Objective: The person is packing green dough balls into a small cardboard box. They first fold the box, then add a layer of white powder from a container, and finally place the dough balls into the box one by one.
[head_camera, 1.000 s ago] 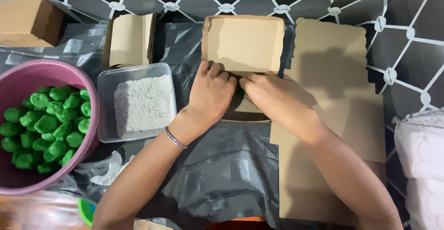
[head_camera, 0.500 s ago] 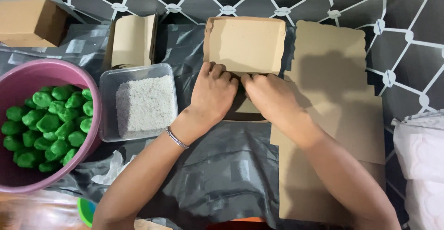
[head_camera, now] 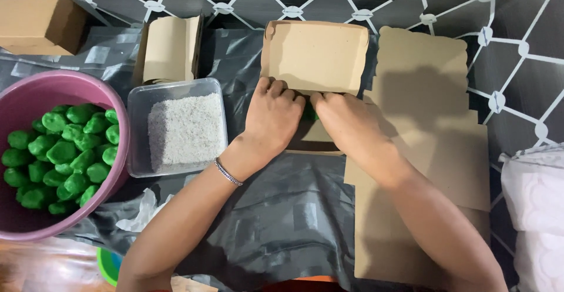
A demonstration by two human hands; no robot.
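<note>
Hands (head_camera: 273, 118) (head_camera: 346, 121) pressing side by side, fingers curled narrow, on the kraft cardboard box (head_camera: 314, 57) just right of the clear rice tub (head_camera: 183, 128) — lid standing open behind. Likely handling light and thin, creasing easily — best pinched along folded edges.

matt cardboard box (head_camera: 315, 56), glossy plastic sheet (head_camera: 282, 210)

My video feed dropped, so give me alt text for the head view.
Both hands, left hand and right hand, press into an open brown cardboard box on black plastic sheeting. Left of them sit a clear tub of white grains and a pink bowl of green balls.
</note>
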